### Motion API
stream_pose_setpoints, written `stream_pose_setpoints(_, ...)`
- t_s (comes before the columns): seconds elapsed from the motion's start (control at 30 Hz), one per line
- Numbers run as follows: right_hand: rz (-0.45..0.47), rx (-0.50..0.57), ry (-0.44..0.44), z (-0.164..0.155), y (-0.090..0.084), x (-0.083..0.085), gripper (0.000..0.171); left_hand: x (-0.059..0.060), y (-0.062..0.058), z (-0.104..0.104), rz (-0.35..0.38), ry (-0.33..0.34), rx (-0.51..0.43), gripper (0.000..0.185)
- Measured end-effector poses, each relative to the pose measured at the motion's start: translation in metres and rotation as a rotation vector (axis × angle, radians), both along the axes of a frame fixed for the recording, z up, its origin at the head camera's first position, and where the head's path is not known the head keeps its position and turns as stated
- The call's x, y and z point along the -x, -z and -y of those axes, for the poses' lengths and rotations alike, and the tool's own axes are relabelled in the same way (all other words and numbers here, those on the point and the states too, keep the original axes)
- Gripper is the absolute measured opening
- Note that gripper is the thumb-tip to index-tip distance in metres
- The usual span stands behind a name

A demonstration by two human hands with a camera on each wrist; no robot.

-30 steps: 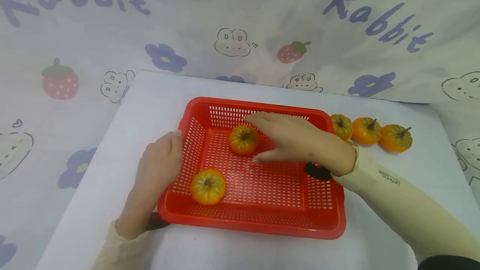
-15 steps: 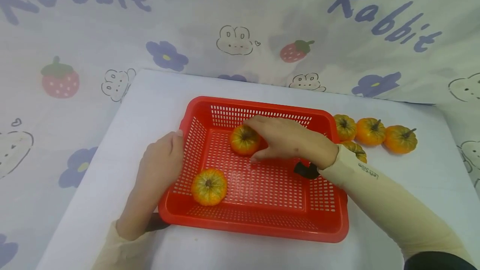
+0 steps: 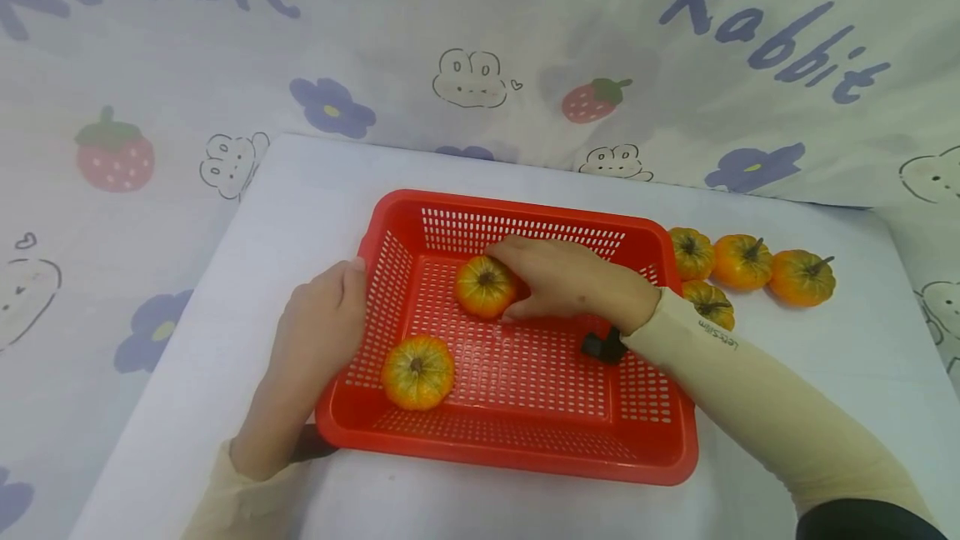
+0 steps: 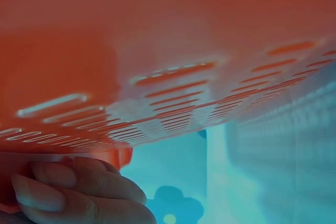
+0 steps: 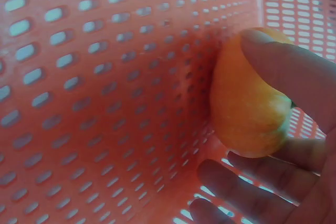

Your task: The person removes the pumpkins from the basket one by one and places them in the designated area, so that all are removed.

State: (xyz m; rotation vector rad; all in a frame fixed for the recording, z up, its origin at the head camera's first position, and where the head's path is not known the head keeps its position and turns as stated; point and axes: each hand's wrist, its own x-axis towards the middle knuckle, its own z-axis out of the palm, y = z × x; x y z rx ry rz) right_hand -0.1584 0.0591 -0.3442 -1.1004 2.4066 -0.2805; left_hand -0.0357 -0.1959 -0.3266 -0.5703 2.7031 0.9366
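The left hand [image 3: 318,332] rests with curled fingers against the left wall of the red perforated plastic basket [image 3: 525,457]. A ribbed orange-yellow pumpkin [image 3: 417,371] lies on the basket floor near that wall. Further right, the right hand [image 3: 566,277] cups a second small pumpkin [image 3: 483,286], thumb and fingers curled round its smooth, rounded side.

Four small orange pumpkins [image 3: 738,269] clustered on the white surface [image 3: 300,190], just right of the basket. Behind, a pale cloth backdrop [image 3: 525,32] printed with rabbits, strawberries, purple flowers.
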Motion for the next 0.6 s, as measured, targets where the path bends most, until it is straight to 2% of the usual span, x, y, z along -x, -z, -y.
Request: stream_pose_setpoints(0.6,-0.029,0.005,-0.01,-0.0004,0.0042,0.0003,0.084,-0.0019,0.0019,-0.0005,-0.012,0.001,0.008,0.053)
